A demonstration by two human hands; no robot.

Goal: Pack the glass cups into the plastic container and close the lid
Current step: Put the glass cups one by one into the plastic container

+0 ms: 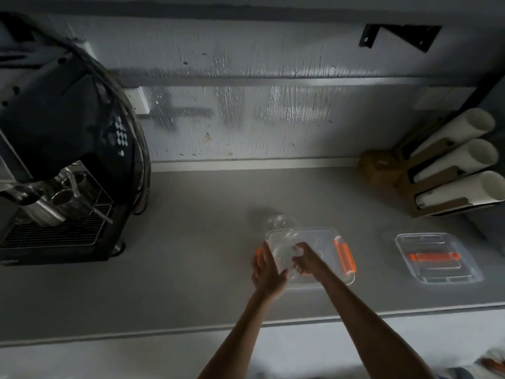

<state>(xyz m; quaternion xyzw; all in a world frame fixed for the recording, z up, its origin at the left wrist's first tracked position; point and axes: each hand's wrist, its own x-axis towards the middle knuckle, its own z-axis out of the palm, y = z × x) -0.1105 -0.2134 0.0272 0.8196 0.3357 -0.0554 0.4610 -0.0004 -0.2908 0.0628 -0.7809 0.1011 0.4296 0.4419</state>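
Right grip [306, 259] clasps a glass cup [284, 253] inside the plastic container [314, 231]; left grip [266, 272], fingers flat, steadies its side.

Dim, soft, wide-angle-bent picture; glare streaks the wall [273, 105].

Clear glossy plastic container [325, 236] w/ orange clips, matt grey counter [191, 269], shiny metal jugs [62, 201].

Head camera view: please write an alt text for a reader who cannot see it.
A person's right hand holds a glass cup in a clear plastic container with orange latches on a grey counter, while the left hand rests against the container's left side. A second glass cup stands behind it; the lid lies to the right.
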